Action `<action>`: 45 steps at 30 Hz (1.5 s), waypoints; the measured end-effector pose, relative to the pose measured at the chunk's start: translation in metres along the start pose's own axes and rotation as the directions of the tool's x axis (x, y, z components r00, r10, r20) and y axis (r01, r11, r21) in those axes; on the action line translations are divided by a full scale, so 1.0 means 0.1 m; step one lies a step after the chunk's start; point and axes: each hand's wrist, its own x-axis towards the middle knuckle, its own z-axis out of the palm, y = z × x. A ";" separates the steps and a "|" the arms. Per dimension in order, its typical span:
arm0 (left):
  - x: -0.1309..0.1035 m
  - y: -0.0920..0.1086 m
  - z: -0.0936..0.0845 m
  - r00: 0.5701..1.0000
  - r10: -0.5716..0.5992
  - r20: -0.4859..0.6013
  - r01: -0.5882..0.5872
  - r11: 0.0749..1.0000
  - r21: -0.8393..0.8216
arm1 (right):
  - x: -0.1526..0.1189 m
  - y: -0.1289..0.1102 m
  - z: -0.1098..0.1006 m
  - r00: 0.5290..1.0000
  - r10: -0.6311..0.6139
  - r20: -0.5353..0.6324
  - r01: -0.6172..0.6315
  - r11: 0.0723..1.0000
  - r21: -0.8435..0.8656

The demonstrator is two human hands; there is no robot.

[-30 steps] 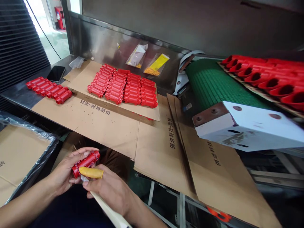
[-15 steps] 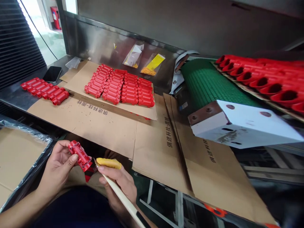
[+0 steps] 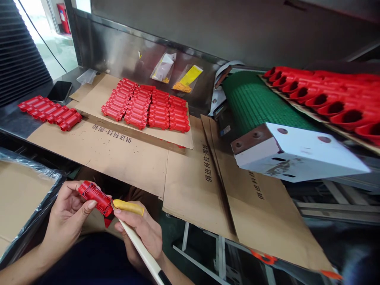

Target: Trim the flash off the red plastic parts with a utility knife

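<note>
My left hand [image 3: 67, 213] is closed around a red plastic tubular part [image 3: 95, 198], thumb on its near side, above my lap. The part's recessed, detailed face is turned up. My right hand [image 3: 145, 227] grips a trimming knife [image 3: 141, 251] with a long cream handle, pen-fashion. A yellow finger cot [image 3: 129, 207] covers the index finger. At the right end of the part, the small metal tip meets or nearly meets the rim; contact is hard to tell. Rows of similar red parts [image 3: 138, 111] lie on a cardboard sheet [image 3: 181, 138] across the bench.
A shorter row of red parts [image 3: 49, 113] lies left, near a phone [image 3: 59, 92]. Bags [image 3: 188, 78] with yellow contents rest at the back. Rightward, a green conveyor belt [image 3: 255, 103] with a white metal end carries more red parts [image 3: 332, 95]. A lined box [image 3: 26, 190] stands at left.
The knife tip has come from just off the red part's right end up to its rim. Both hands appear shifted slightly left, and the whole view has shifted a little.
</note>
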 end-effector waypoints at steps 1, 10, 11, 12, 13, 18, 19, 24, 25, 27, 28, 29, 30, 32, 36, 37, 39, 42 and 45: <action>0.00 0.00 0.00 1.000 -0.003 -0.002 0.003 1.000 -0.003 | 0.00 0.00 0.00 1.000 0.006 -0.002 -0.006 1.000 0.004; -0.01 0.00 -0.02 1.000 0.003 -0.022 -0.003 1.000 0.005 | -0.04 -0.01 0.04 0.998 0.049 -0.036 -0.049 0.999 -0.003; 0.00 -0.01 -0.03 1.000 -0.006 -0.028 0.006 1.000 -0.003 | -0.04 -0.01 0.04 0.998 0.054 -0.041 -0.054 0.999 0.002; 0.00 -0.03 -0.03 0.999 -0.019 -0.037 0.018 1.000 -0.018 | -0.05 -0.02 0.04 0.997 0.057 -0.046 -0.057 0.998 0.008; 0.00 -0.04 -0.04 0.998 -0.036 -0.045 0.034 0.999 -0.034 | -0.05 -0.02 0.04 0.997 0.058 -0.046 -0.058 0.998 0.015; -0.01 -0.06 -0.04 0.994 -0.085 -0.064 0.078 0.992 -0.096 | -0.07 -0.01 0.05 0.997 0.066 -0.048 -0.065 0.997 0.032; -0.01 -0.06 -0.04 0.995 -0.082 -0.063 0.075 0.992 -0.102 | -0.07 -0.01 0.05 0.997 0.066 -0.049 -0.065 0.997 0.035; -0.03 -0.06 -0.05 0.995 -0.075 -0.061 0.070 0.994 -0.081 | -0.09 -0.01 0.05 0.997 0.074 -0.038 -0.073 0.996 0.042; -0.03 -0.06 -0.06 0.996 -0.072 -0.055 0.068 0.994 -0.080 | -0.08 -0.01 0.04 0.996 0.077 -0.037 -0.075 0.996 0.044; -0.02 -0.05 -0.06 0.996 -0.073 -0.057 0.068 0.994 -0.087 | -0.07 0.00 0.04 0.995 0.097 -0.030 -0.095 0.994 0.058; -0.02 -0.05 -0.05 0.995 -0.074 -0.063 0.068 0.993 -0.093 | -0.06 0.01 0.03 0.993 0.114 -0.022 -0.112 0.991 0.070; -0.01 -0.04 -0.05 0.995 -0.078 -0.067 0.071 0.993 -0.098 | -0.04 0.03 0.01 0.992 0.126 -0.007 -0.125 0.989 0.081; 0.00 -0.04 -0.04 0.995 -0.080 -0.065 0.073 0.992 -0.104 | -0.02 0.05 -0.01 0.992 0.123 0.020 -0.124 0.989 0.082; 0.03 -0.03 -0.02 0.995 -0.093 -0.036 0.087 0.988 -0.130 | 0.01 0.10 -0.06 0.995 0.015 0.099 -0.017 1.000 0.012; 0.08 -0.05 -0.01 0.984 -0.170 0.058 0.178 0.965 -0.191 | 0.05 0.18 -0.17 0.943 -0.214 0.255 0.263 0.948 -0.177; 0.09 -0.07 -0.01 0.983 -0.168 0.070 0.179 0.967 -0.184 | 0.04 0.18 -0.18 0.946 -0.196 0.258 0.241 0.957 -0.160; 0.09 -0.10 -0.03 0.991 -0.112 0.070 0.120 0.985 -0.126 | 0.04 0.18 -0.17 0.978 -0.040 0.203 0.044 0.999 -0.014; 0.07 -0.13 -0.04 0.997 0.040 0.059 -0.042 0.998 0.039 | 0.04 0.17 -0.09 0.919 0.366 0.145 -0.392 0.825 0.407; 0.04 -0.11 -0.03 0.984 0.170 0.058 -0.177 0.974 0.144 | 0.04 0.14 0.01 0.814 0.530 0.238 -0.531 0.513 0.674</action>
